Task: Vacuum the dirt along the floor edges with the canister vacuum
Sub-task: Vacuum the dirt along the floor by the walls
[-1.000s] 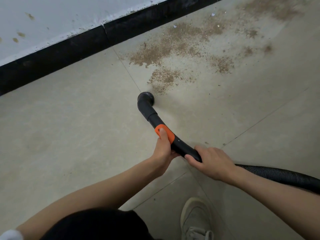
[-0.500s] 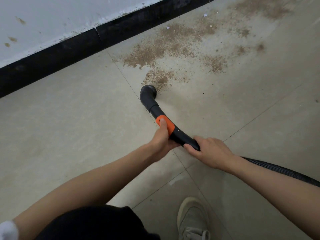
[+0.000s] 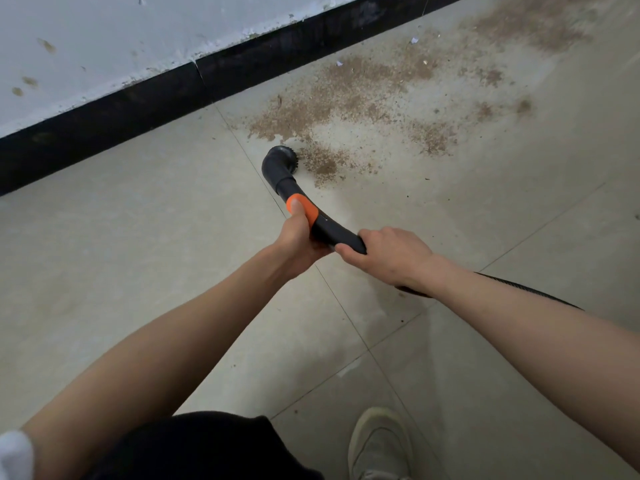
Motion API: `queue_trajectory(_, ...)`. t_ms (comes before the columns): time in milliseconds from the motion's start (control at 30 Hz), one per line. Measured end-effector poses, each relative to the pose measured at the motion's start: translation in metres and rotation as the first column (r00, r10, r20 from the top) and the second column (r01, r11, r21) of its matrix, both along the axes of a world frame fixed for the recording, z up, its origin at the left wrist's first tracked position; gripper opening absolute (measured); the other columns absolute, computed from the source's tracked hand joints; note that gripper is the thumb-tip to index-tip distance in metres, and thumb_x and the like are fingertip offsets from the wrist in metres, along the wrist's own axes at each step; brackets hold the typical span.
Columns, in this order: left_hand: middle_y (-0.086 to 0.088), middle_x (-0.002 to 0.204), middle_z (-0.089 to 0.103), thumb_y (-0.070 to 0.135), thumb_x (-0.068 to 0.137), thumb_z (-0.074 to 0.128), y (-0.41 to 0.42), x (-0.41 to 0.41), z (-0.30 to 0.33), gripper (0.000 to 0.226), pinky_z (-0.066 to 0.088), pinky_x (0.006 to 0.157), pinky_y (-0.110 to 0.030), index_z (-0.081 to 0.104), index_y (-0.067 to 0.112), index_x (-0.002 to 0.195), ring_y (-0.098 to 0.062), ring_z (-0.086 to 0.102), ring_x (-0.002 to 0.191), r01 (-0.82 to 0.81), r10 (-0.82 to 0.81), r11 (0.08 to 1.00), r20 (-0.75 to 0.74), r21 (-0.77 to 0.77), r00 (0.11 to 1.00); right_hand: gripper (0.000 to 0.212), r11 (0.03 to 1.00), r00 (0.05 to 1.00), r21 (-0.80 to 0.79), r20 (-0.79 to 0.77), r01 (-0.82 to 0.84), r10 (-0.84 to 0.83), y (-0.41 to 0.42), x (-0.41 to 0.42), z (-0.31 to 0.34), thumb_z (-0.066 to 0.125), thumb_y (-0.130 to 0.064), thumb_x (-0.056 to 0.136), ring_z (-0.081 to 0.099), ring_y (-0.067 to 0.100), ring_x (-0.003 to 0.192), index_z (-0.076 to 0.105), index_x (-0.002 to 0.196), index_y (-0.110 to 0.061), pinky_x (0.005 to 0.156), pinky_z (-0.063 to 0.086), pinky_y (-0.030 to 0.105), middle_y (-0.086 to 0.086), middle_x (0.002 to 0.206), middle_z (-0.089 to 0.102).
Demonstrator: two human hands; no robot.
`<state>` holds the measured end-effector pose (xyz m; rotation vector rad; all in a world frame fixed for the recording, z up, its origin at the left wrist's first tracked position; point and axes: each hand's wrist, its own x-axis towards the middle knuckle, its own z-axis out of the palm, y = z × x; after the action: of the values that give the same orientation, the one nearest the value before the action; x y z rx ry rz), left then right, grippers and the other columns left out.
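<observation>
The left hand [image 3: 298, 237] has its fingers curled round the curved black plastic vacuum wand [image 3: 311, 216], with the thumb laid flat along the orange band [image 3: 304, 206] on that wand. Just behind it, the right hand [image 3: 388, 254] wraps the rear end of the same wand, fingers clamped over the top and thumb underneath. From there the ribbed black hose [image 3: 519, 288] runs away under the right forearm towards the right edge of the floor.

Ahead of the hands, the wand bends down into a round black brush nozzle [image 3: 282, 164], which sits on the pale tiled floor [image 3: 138, 254] at the near fringe of a spread of brown gritty dirt [image 3: 346, 98]. That dirt lies along the black skirting board [image 3: 138, 102] at the foot of the white wall [image 3: 121, 36]; most of it looks uncleared.

The wand seems rigid and light, so the two-handed hold near the bend should steer it well. The hose looks soft and may drag, so the rear hand likely has to carry its pull. A pale shoe [image 3: 381, 445] stands near the floor's near edge.
</observation>
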<state>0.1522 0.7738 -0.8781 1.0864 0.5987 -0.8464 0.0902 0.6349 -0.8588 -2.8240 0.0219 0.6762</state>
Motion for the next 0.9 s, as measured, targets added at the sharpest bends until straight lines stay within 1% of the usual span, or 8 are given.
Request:
queue_trajectory(100, -0.012, 0.099, 0.055, 0.054, 0.099, 0.020, 0.001, -0.007, -0.002, 0.054, 0.050, 0.065, -0.036, 0.035, 0.006, 0.118, -0.025, 0.058, 0.086, 0.015, -0.015, 1.000, -0.012, 0.022, 1.000, 0.049, 1.000, 1.000, 0.013, -0.005, 0.018, -0.018, 0.002, -0.009, -0.007, 0.028, -0.068, 0.091, 0.045, 0.013, 0.055, 0.034, 0.069, -0.025, 0.047, 0.027, 0.030, -0.002, 0.064, 0.049)
queue_trajectory(267, -0.009, 0.095, 0.058, 0.055, 0.099, 0.018, -0.010, -0.041, -0.015, 0.056, 0.052, 0.061, -0.032, 0.037, 0.005, 0.116, -0.021, 0.061, 0.083, 0.086, -0.086, 0.992, 0.004, 0.093, 0.996, 0.046, 0.993, 0.995, 0.062, -0.001, 0.102, -0.103, -0.008, -0.053, -0.022, 0.029, -0.068, 0.086, 0.043, 0.017, 0.055, 0.033, 0.068, -0.026, 0.049, 0.027, 0.032, -0.007, 0.060, 0.045)
queue_trajectory(400, -0.012, 0.102, 0.060, 0.054, 0.099, 0.019, -0.020, -0.072, -0.024, 0.055, 0.055, 0.064, -0.032, 0.042, 0.006, 0.114, -0.023, 0.064, 0.088, 0.144, -0.144, 0.988, -0.013, 0.051, 0.990, 0.041, 0.987, 0.988, 0.064, -0.034, 0.149, -0.147, -0.021, -0.091, -0.029, 0.033, -0.065, 0.086, 0.043, 0.023, 0.062, 0.031, 0.069, -0.027, 0.054, 0.027, 0.035, -0.011, 0.059, 0.038)
queue_trajectory(500, -0.016, 0.113, 0.057, 0.054, 0.099, 0.020, -0.028, -0.085, -0.026, 0.054, 0.054, 0.067, -0.033, 0.041, 0.007, 0.114, -0.026, 0.063, 0.094, 0.191, -0.190, 0.979, -0.023, 0.066, 0.982, 0.039, 0.983, 0.985, 0.067, -0.044, 0.171, -0.168, -0.026, -0.110, -0.035, 0.033, -0.063, 0.088, 0.045, 0.024, 0.065, 0.042, 0.081, -0.025, 0.059, 0.029, 0.035, -0.009, 0.062, 0.041)
queue_trajectory(567, -0.015, 0.115, 0.055, 0.052, 0.099, 0.020, -0.033, -0.082, -0.022, 0.053, 0.054, 0.067, -0.035, 0.038, 0.006, 0.120, -0.026, 0.061, 0.096, 0.204, -0.202, 0.977, -0.039, 0.060, 0.979, 0.043, 0.977, 0.980, 0.080, -0.049, 0.197, -0.193, -0.029, -0.110, -0.036, 0.033, -0.062, 0.088, 0.048, 0.024, 0.066, 0.047, 0.087, -0.022, 0.059, 0.032, 0.035, -0.006, 0.064, 0.044)
queue_trajectory(667, -0.015, 0.112, 0.054, 0.049, 0.101, 0.020, -0.037, -0.056, -0.014, 0.054, 0.052, 0.069, -0.038, 0.036, 0.003, 0.124, -0.029, 0.058, 0.098, 0.195, -0.194, 0.980, -0.043, 0.038, 0.980, 0.042, 0.973, 0.977, 0.086, -0.026, 0.213, -0.212, -0.032, -0.086, -0.030, 0.033, -0.063, 0.089, 0.049, 0.025, 0.067, 0.043, 0.079, -0.024, 0.057, 0.032, 0.035, -0.006, 0.063, 0.045)
queue_trajectory(800, -0.013, 0.103, 0.056, 0.050, 0.101, 0.018, -0.031, -0.027, -0.006, 0.053, 0.051, 0.060, -0.033, 0.037, 0.002, 0.116, -0.025, 0.058, 0.090, 0.184, -0.185, 0.980, 0.016, 0.081, 0.983, 0.048, 0.977, 0.981, 0.088, 0.005, 0.193, -0.194, -0.025, -0.050, -0.024, 0.029, -0.066, 0.088, 0.052, 0.024, 0.065, 0.045, 0.080, -0.022, 0.056, 0.033, 0.034, -0.003, 0.063, 0.049)
queue_trajectory(900, -0.011, 0.099, 0.058, 0.052, 0.100, 0.018, -0.026, -0.031, -0.009, 0.055, 0.051, 0.062, -0.032, 0.040, 0.003, 0.113, -0.022, 0.059, 0.085, 0.144, -0.147, 0.984, 0.027, 0.108, 0.989, 0.047, 0.984, 0.987, 0.077, 0.003, 0.162, -0.163, -0.019, -0.049, -0.024, 0.029, -0.066, 0.089, 0.048, 0.019, 0.059, 0.044, 0.081, -0.022, 0.050, 0.030, 0.032, -0.004, 0.062, 0.047)
